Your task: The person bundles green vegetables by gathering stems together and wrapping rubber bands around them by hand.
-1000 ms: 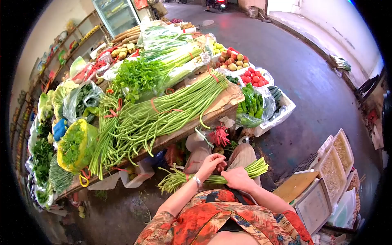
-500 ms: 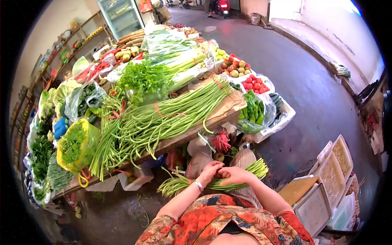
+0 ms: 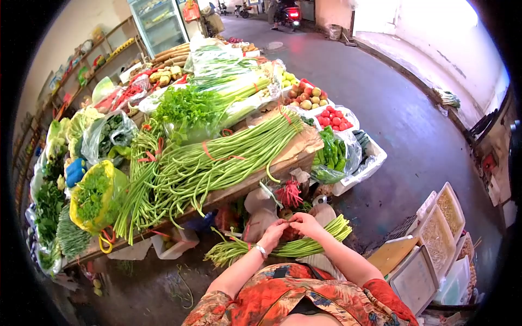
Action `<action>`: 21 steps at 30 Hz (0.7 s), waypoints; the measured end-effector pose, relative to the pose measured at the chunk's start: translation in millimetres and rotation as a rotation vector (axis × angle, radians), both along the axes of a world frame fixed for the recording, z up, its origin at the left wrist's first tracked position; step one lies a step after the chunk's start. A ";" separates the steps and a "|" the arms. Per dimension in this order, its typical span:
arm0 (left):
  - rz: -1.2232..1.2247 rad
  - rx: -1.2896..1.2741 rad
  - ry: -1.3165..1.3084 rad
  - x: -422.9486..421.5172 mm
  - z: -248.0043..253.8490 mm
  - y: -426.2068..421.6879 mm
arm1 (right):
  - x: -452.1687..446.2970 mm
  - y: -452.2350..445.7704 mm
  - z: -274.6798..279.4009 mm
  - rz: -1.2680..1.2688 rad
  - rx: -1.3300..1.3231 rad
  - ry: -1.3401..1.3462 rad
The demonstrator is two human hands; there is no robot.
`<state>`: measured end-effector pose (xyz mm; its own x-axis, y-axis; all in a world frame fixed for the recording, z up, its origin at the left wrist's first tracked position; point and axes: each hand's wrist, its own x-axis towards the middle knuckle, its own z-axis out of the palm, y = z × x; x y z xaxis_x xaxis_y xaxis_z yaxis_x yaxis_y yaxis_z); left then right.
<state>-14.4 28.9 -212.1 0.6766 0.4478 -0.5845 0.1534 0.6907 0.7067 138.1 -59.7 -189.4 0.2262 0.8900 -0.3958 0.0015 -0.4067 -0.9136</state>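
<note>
- Dark, smooth floor (image 3: 375,92) stretches from the near side to the far right, beside a pale wall.
- Filling the left and middle, a wooden table (image 3: 298,162) is heaped with vegetables: long green beans (image 3: 234,149) along its near edge, leafy greens (image 3: 187,103) behind, a yellow bag (image 3: 119,186) at the near left, tomatoes (image 3: 334,118) at its right end.
- At the near right, a brown board (image 3: 394,255) leans among trays.
- Near the centre sits the person, seen from above, in a red patterned top (image 3: 261,293).
- A slim bunch of green stems (image 3: 300,248) lies across the lap, under both hands, its ends pointing left and right.
- The left hand (image 3: 274,231), bracelet (image 3: 262,250) at the wrist, and the right hand (image 3: 306,224) meet just above the bunch, fingers bent, tips together or almost so. Whether they pinch anything is too small to tell.
- For such fine fingertip work, resting the stems evenly on both legs and keeping the wrists low should help stop the bunch from rolling or spreading.
</note>
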 end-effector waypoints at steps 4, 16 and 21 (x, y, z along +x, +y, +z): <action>0.014 0.030 -0.031 1.0 1.9 -0.9 | -2.3 -3.2 -0.3 -0.006 0.050 -0.056; -0.007 0.064 0.003 1.6 -3.4 2.0 | -0.4 -3.8 0.3 0.025 0.066 -0.057; 0.006 0.036 0.006 2.5 -10.5 2.3 | -2.2 -4.8 3.4 0.072 0.173 -0.218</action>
<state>-11.9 31.2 -222.6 0.6708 0.4724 -0.5718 0.1537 0.6656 0.7303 135.8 -64.4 -186.0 0.2231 0.9569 -0.1859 0.2285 -0.2368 -0.9443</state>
